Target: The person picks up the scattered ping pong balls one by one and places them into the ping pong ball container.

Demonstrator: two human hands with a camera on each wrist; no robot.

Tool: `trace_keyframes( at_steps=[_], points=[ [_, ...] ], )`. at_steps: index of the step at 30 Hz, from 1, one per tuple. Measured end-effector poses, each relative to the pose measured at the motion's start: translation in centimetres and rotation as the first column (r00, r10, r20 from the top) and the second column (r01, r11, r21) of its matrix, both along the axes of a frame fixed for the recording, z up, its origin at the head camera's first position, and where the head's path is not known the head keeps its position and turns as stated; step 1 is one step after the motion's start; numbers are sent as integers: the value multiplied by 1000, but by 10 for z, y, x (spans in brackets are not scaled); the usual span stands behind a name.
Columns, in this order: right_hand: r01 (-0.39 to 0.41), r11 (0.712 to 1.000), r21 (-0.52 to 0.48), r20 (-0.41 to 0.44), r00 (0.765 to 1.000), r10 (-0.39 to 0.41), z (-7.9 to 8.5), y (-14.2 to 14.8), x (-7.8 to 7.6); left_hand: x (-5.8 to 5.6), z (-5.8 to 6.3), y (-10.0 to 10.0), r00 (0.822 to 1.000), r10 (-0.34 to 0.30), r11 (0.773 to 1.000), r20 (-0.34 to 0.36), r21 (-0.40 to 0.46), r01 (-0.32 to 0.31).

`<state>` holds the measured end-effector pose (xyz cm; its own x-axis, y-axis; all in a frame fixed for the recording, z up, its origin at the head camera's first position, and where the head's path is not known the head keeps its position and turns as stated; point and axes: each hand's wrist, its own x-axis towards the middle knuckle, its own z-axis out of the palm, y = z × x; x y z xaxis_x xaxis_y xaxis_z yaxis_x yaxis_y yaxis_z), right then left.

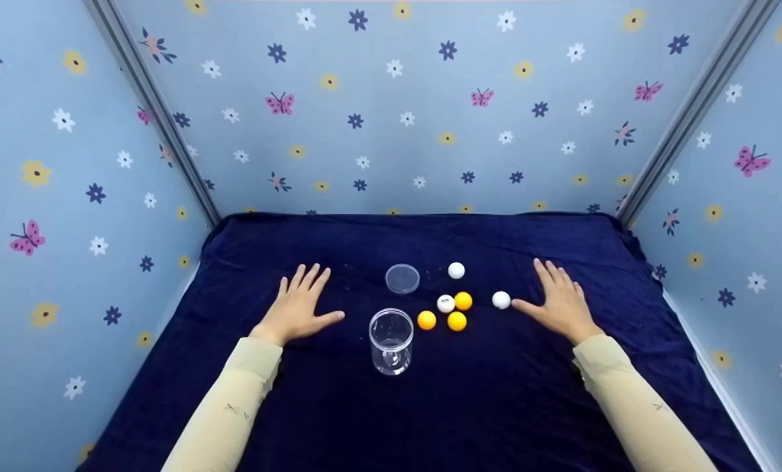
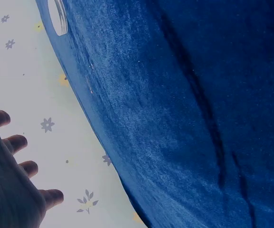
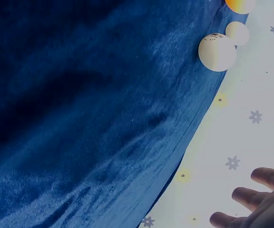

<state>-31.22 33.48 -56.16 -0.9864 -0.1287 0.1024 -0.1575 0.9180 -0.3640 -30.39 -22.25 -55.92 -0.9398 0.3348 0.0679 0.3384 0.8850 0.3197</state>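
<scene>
A clear, lidless jar (image 1: 391, 357) stands upright on the dark blue cloth. Behind it lies a round transparent lid (image 1: 402, 279). To the jar's right are three orange balls (image 1: 457, 321) and three white balls (image 1: 446, 303) that look like table tennis balls. My left hand (image 1: 297, 307), fingers spread, is left of the jar and holds nothing. My right hand (image 1: 560, 305) is spread out at the right, its thumb tip close beside the outermost white ball (image 1: 501, 300); whether they touch I cannot tell. The right wrist view shows a printed white ball (image 3: 217, 53) near that hand's fingers (image 3: 249, 197).
Dark blue velvety cloth (image 1: 325, 406) with some creases covers the table. Pale blue walls (image 1: 404, 85) with flowers and butterflies enclose it at the back and both sides. Grey metal posts (image 1: 161, 118) stand in the two back corners.
</scene>
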Motion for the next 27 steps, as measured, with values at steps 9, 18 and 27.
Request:
trace_keyframes(
  at_steps=[9,18,27],
  points=[
    [-14,999,-37,-21,1000,14,-2,-3,2,1,-3,0,999,-27,999,40,27,26],
    [-25,998,-53,-44,999,23,-2,-2,3,2,-2,4,995,-66,996,79,67,61],
    [-37,993,-109,-68,997,30,-1,-1,2,2,-1,7,992,-95,989,83,120,84]
  ],
)
